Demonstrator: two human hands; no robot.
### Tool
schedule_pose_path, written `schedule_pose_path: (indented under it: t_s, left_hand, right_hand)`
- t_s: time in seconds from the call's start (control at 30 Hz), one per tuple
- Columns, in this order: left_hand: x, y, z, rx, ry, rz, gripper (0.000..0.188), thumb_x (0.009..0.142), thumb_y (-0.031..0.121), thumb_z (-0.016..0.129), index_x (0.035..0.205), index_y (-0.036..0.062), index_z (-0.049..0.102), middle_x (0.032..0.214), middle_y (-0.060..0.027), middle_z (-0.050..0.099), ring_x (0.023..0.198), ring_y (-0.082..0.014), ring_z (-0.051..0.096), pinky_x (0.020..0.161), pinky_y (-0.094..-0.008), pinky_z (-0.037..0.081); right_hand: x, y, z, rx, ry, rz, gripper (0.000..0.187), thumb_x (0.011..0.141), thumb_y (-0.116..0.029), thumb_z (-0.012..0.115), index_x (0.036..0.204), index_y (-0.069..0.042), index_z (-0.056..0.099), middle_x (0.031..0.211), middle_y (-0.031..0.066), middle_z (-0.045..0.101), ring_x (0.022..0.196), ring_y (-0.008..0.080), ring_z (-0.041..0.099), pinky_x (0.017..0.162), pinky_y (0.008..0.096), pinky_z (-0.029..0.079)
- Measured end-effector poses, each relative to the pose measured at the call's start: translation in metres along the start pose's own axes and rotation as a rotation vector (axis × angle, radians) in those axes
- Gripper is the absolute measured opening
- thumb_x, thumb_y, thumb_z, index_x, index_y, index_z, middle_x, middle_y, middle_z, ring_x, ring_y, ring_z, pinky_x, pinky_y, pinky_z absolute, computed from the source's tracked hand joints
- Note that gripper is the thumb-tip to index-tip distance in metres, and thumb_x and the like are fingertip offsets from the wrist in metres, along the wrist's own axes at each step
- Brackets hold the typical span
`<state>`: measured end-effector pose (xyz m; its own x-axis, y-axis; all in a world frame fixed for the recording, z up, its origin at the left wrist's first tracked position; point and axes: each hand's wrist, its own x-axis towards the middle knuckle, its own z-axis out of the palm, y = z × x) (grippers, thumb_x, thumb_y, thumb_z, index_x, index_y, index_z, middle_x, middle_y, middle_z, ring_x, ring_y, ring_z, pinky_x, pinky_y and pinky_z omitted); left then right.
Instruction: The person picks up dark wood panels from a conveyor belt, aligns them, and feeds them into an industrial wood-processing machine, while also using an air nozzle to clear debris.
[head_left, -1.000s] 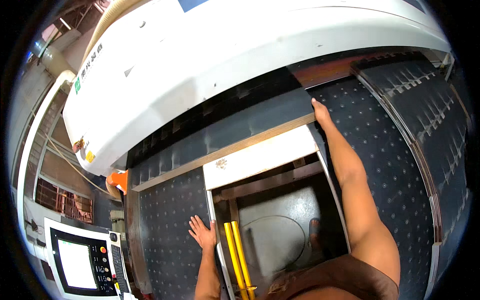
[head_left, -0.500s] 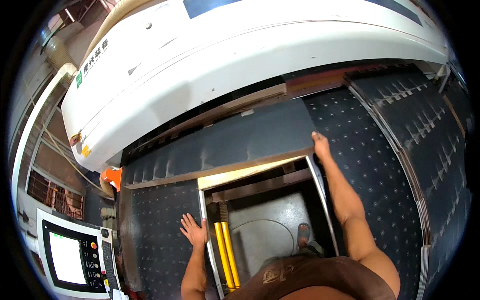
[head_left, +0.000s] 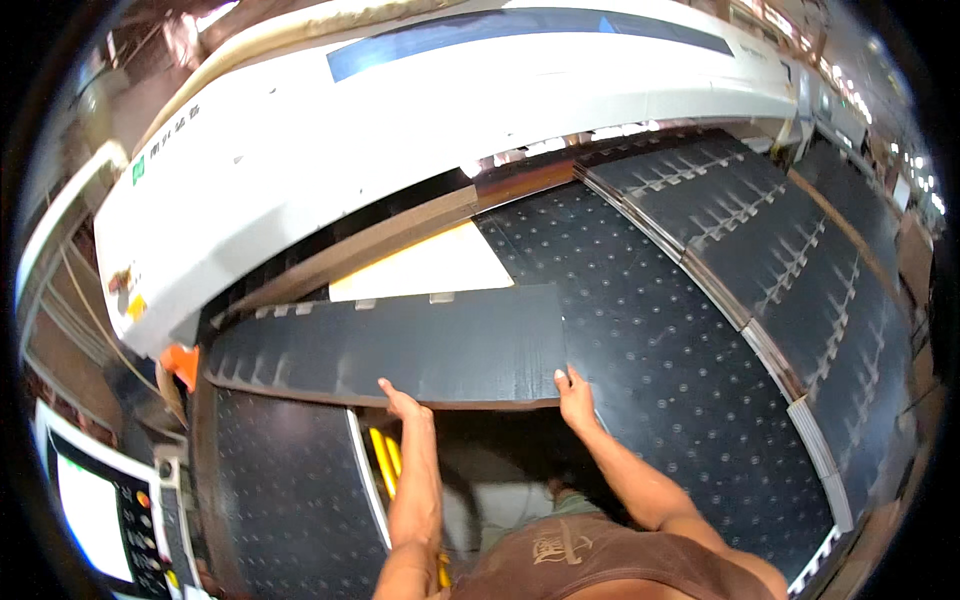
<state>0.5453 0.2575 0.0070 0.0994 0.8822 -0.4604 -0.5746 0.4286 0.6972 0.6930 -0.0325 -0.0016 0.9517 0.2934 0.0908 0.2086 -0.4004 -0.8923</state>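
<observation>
A long dark grey board (head_left: 460,345) with pale smudges lies across the gap in front of me, apart from the white machine. My left hand (head_left: 408,403) grips its near edge around the middle, thumb on top and fingers hidden underneath. At the near right corner, my right hand (head_left: 576,400) holds the board with the thumb up against its end. A pale yellow surface (head_left: 425,262) shows between the board and the machine. Under the board, the black studded tabletop (head_left: 290,460) extends on the left.
The white machine housing (head_left: 400,140) spans the far side. Stacks of dark boards (head_left: 740,220) stand along the right. A control panel with a lit screen (head_left: 95,510) is at lower left. Yellow posts (head_left: 383,458) stand in the gap by my left forearm.
The board has come toward me, away from the machine, uncovering more of the yellow surface. My left hand has gone from lying on the tabletop to holding the board's near edge.
</observation>
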Motion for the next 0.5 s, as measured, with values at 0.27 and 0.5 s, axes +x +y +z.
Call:
schedule_pose_path:
  t_s: [0.27,0.5]
  left_hand:
    - [-0.074,-0.047,-0.044,0.233,0.127,-0.026,0.114,0.088,0.065,0.063,0.150,-0.0134,0.007,0.155,-0.0271,0.027,0.134,-0.0350,0.044,0.112,-0.0441,0.039]
    - [-0.266,-0.077,-0.101,0.556,-0.353,-0.391,0.097,0.097,0.059,0.054,0.156,-0.0027,0.007,0.161,-0.0198,0.023,0.142,-0.0327,0.036,0.116,-0.0443,0.032]
  right_hand:
    - [-0.035,0.046,-0.084,-0.028,-0.019,0.014,0.060,0.099,-0.039,0.056,0.131,0.012,0.055,0.126,0.0331,0.061,0.123,0.0404,0.059,0.106,0.0413,0.043]
    - [-0.067,0.129,-0.250,0.332,0.003,0.195,0.032,0.101,-0.028,0.053,0.105,0.001,0.066,0.108,0.0027,0.064,0.105,0.0144,0.055,0.097,0.0328,0.042]
